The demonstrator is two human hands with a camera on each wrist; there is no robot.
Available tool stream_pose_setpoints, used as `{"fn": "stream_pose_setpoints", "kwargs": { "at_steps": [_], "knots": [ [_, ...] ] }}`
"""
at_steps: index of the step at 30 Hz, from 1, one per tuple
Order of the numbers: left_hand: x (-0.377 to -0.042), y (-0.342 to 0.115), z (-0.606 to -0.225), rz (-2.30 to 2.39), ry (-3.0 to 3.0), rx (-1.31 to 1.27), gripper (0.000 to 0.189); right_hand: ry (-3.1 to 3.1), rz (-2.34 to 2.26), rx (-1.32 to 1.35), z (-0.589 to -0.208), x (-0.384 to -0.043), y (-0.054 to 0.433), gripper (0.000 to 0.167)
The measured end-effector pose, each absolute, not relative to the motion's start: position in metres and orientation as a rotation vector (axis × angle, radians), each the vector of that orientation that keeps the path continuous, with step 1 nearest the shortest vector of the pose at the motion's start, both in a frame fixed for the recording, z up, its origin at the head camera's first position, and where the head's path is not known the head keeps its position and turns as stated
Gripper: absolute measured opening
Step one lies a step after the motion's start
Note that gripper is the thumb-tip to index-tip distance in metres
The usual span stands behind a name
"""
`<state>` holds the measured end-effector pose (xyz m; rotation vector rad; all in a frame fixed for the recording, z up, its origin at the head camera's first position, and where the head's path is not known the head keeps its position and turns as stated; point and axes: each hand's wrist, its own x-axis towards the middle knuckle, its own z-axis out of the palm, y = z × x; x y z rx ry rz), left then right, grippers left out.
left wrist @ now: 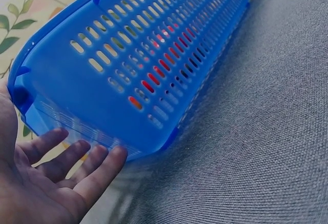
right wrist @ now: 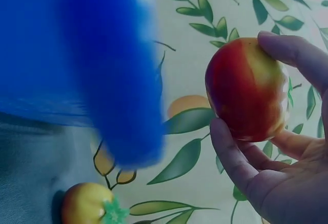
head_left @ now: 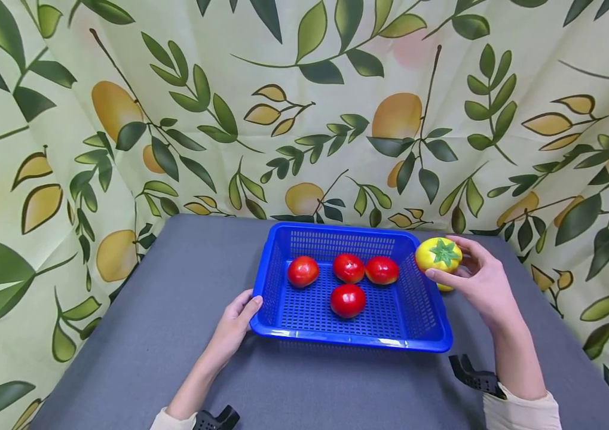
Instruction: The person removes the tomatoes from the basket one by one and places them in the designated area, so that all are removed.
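Note:
A blue perforated plastic basket (head_left: 352,345) rests on the table with several red tomatoes (head_left: 348,300) inside. My left hand (head_left: 233,325) holds its left end, thumb over the rim; in the left wrist view the fingers (left wrist: 105,167) reach up to the end wall. Beside the basket's right rim, my right hand (head_left: 479,278) grips a yellow-and-red tomato (head_left: 437,255) with a green star-shaped leaf top, raised off the table. The right wrist view shows this tomato (right wrist: 248,88) between thumb and fingers. Another yellow tomato (right wrist: 84,206) lies on the table below, mostly hidden in the head view.
A grey cloth (head_left: 175,286) covers the table. Behind and at both sides hangs a curtain (head_left: 261,119) printed with leaves and fruit. The basket's raised right rim (right wrist: 123,80) stands close to the right hand.

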<state>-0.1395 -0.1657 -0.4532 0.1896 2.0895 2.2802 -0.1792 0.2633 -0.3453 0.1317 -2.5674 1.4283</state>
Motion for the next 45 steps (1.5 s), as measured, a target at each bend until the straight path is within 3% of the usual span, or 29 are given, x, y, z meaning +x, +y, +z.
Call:
{"fn": "stream_pose_setpoints", "kwargs": {
  "at_steps": [23,45],
  "knots": [
    [-0.139,-0.163,-0.452,2.299,2.079,0.190,0.038,-2.543,1.332,-0.095,-0.371,-0.182,0.311,0.078],
    [-0.138,-0.164,-0.453,2.256,2.142,0.151,0.040,-2.748,1.290,-0.371,-0.423,-0.210,0.381,0.103]
  ]
}}
